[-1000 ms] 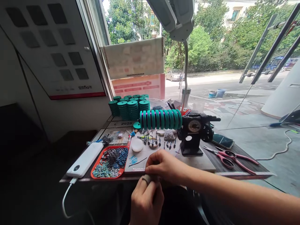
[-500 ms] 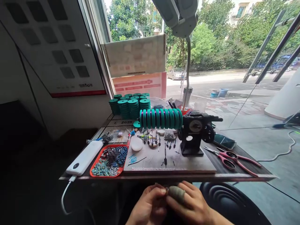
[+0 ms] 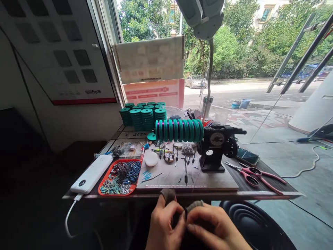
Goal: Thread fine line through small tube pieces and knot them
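My left hand [image 3: 166, 220] and my right hand [image 3: 214, 222] meet low in the picture, just in front of the table edge. Each has its fingers bent into a pinch, with the fingertips close together. Whatever they hold is too small and dark to make out. A grey-green finger cover [image 3: 168, 195] wraps a raised finger of the left hand; a similar cover [image 3: 195, 205] is on a right finger. Beyond them, a pale work board [image 3: 158, 180] carries several upright dark pins with small floats [image 3: 186, 178]. A black winding machine [image 3: 214, 149] bears a row of green spools [image 3: 179, 130].
To the left are a red tray [image 3: 100, 191] of small coloured parts and a white power bank [image 3: 91, 175] with a cable. Pink-handled scissors [image 3: 251, 178] and a phone [image 3: 248, 157] lie right. Stacked green spools [image 3: 147, 119] stand behind; a black stool [image 3: 252, 222] is below right.
The left hand has turned and risen, bringing its covered finger up into view. The right hand has rotated, its fingers curling more towards the left fingertips. The whole view has shifted slightly.
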Demonstrator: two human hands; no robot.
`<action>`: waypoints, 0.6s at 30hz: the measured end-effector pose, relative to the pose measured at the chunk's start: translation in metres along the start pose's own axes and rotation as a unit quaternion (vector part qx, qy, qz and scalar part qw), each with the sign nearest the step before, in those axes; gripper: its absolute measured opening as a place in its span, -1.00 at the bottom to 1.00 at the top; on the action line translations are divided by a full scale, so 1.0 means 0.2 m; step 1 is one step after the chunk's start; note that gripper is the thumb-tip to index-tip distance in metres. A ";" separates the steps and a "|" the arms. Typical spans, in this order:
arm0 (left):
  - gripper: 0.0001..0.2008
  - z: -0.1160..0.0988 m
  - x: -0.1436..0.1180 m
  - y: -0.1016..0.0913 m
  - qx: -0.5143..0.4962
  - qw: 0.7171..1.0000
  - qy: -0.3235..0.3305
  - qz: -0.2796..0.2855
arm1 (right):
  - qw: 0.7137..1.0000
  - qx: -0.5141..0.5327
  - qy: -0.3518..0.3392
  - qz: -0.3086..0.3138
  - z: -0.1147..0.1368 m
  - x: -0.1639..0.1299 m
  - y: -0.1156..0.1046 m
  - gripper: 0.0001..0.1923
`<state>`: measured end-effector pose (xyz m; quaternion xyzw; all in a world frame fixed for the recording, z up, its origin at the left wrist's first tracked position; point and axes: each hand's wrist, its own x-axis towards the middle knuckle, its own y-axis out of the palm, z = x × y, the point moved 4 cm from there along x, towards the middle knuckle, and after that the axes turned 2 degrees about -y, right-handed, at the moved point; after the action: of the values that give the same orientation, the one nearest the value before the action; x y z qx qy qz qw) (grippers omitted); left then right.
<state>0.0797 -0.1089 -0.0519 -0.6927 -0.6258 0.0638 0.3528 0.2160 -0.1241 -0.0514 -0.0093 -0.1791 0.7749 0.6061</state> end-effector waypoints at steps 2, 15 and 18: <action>-0.85 0.00 -0.04 0.00 0.070 0.988 0.101 -0.088 | 0.998 -0.050 0.022 0.029 0.10 0.08 -0.02 -0.84; -0.87 -0.06 -0.03 -0.07 0.270 0.869 0.292 -0.296 | 0.953 -0.032 0.213 0.214 0.21 0.58 0.08 -0.86; -0.85 -0.07 -0.02 -0.07 0.222 0.895 0.286 -0.263 | 0.950 -0.069 0.202 0.227 0.24 0.59 0.09 -0.86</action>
<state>0.0741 -0.1185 -0.0348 -0.3952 -0.6269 -0.0948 0.6647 0.1574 -0.0296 0.0114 -0.2481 -0.0988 0.8596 0.4356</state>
